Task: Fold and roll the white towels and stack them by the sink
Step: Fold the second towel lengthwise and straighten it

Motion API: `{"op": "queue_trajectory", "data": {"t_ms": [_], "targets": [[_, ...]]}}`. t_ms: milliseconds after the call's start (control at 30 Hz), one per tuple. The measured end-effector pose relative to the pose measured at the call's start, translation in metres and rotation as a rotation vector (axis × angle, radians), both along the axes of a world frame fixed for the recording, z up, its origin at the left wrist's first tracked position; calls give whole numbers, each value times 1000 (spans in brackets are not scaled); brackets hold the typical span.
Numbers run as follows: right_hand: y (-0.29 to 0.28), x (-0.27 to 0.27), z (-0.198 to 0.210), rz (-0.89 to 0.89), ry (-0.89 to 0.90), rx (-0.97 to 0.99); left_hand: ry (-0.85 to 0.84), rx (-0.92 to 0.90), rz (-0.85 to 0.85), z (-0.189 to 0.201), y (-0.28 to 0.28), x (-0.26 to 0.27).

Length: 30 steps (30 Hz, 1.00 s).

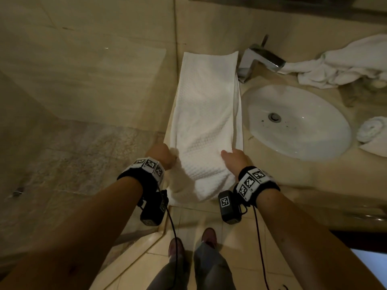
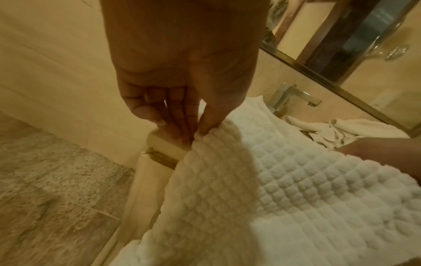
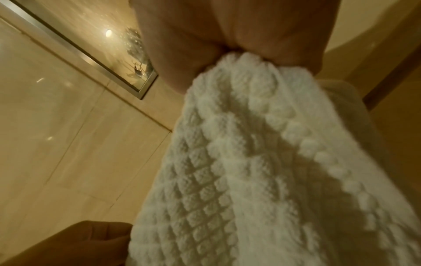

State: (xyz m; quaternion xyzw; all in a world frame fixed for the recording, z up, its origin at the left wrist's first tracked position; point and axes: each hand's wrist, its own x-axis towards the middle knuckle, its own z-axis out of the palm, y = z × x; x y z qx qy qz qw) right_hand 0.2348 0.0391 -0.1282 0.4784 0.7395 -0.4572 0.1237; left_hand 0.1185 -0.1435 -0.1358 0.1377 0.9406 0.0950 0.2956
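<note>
**Head view: both hands holding near end of long towel on bench**

Head view shows the long white waffle-textured towel (image 1: 206,122) laid lengthwise on the beige stone bench (image 1: 314,170), left of the white oval sink basin (image 1: 297,120). Far end lies near the wall beside the chrome square tap (image 1: 259,59). Near end is lifted and drapes over the bench front edge.

Left hand (image 1: 162,155): grip clenched on the towel's near-left edge. Left wrist view confirms it: thumb and fingers (image 2: 182,124) pinch a bunched bit of cloth.

Right hand (image 1: 233,159): grip grasping the near-right edge. Right wrist view shows cloth gathered into the fist, fingers themselves hidden behind the fabric.

Other task items:
- crumpled pile of white towels (image 1: 343,63) on the bench behind the sink, right of the tap, one corner just beside the spout.
- rolled white towel (image 1: 372,128) on the bench at the sink's right side, sitting on a flat white cloth; partly cut off by frame edge.

Rest: both wrists carry black straps with black-and-white marker tags (image 1: 149,165) plus black camera units with cables. Beige tiled floor (image 1: 240,243) below, the person's shoes visible. Mirror frame (image 2: 318,72) runs along the wall above the tap.
</note>
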Motion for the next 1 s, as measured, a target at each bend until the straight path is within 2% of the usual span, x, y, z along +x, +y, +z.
{"op": "queue_trajectory", "data": {"t_ms": [133, 300, 467, 567, 667, 833, 933, 1000], "targets": [[15, 6, -1, -27, -84, 87, -2, 67, -35, 8, 0, 4], [18, 11, -1, -56, -120, 82, -8, 275, 166, 18, -10, -4], [13, 7, -1, -104, -118, 29, -9, 197, 191, 13, -4, 2], [12, 8, -3, -113, -87, -14, 53, 105, 137, 6, -2, 3], [13, 8, -3, -84, -78, -17, 40, 108, 156, 0, 0, 1], [13, 8, -11, -134, -52, -8, 73, 34, 116, 9, 2, -1], [10, 5, -10, -256, 2, 7, 119, 69, 101, 17, -1, -7], [9, 5, -8, -229, -17, 82, 179, 159, 126, 21, -3, -10]]}}
